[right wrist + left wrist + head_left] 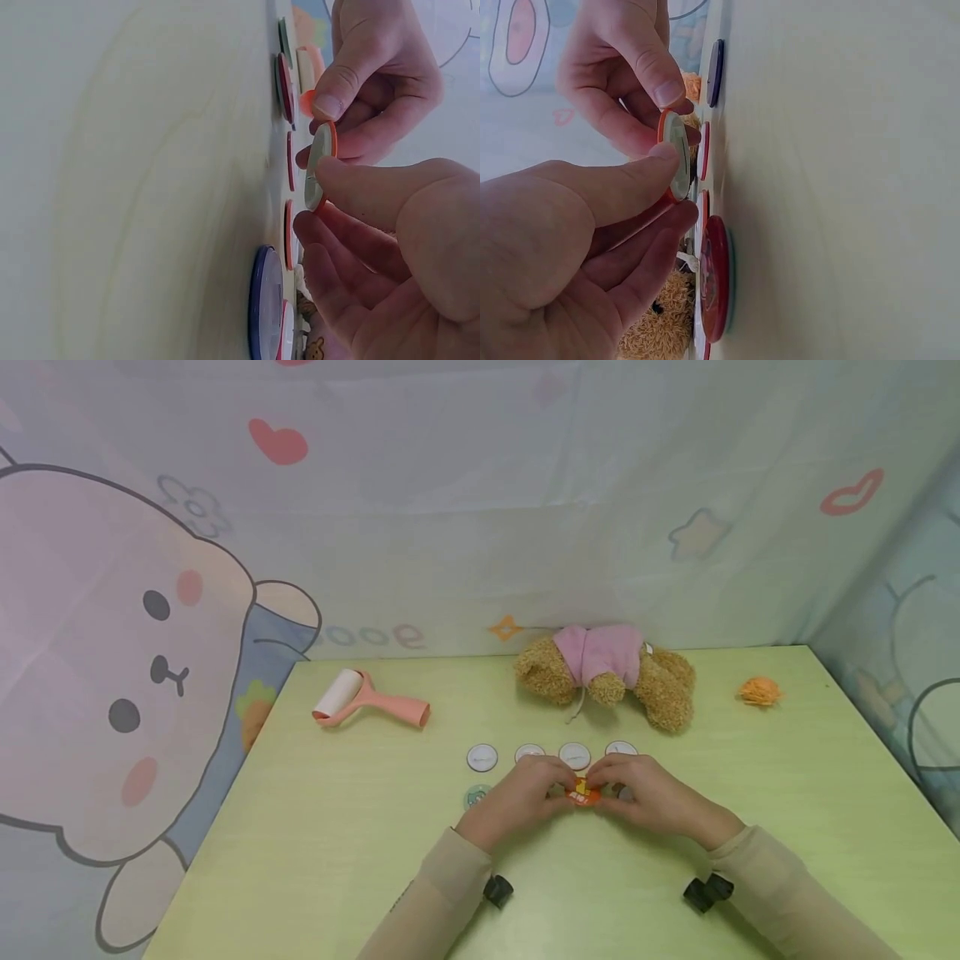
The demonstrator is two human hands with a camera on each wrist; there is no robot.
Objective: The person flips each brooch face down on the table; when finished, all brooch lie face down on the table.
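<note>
Both hands hold one round orange badge (pixel 582 792) between them, above the table. The left hand (pixel 521 800) pinches its left edge, and the right hand (pixel 656 797) pinches the opposite edge. In the left wrist view the badge's pale back (pixel 679 154) faces the thumbs; the right wrist view shows that back (pixel 316 176) too. Behind the hands lies a row of white-backed badges, among them one at the left (pixel 482 757) and one nearer the middle (pixel 574 756). A green badge (pixel 476 796) lies beside the left hand, and a dark blue-rimmed badge (pixel 264 304) lies near the right hand.
A pink-handled lint roller (pixel 390 704) lies at the back left of the table (pixel 300 860). A brown teddy bear in a pink top (pixel 611 660) lies along the back edge. At the back right is a small orange tuft (pixel 761 692). A printed curtain (pixel 465 527) hangs behind.
</note>
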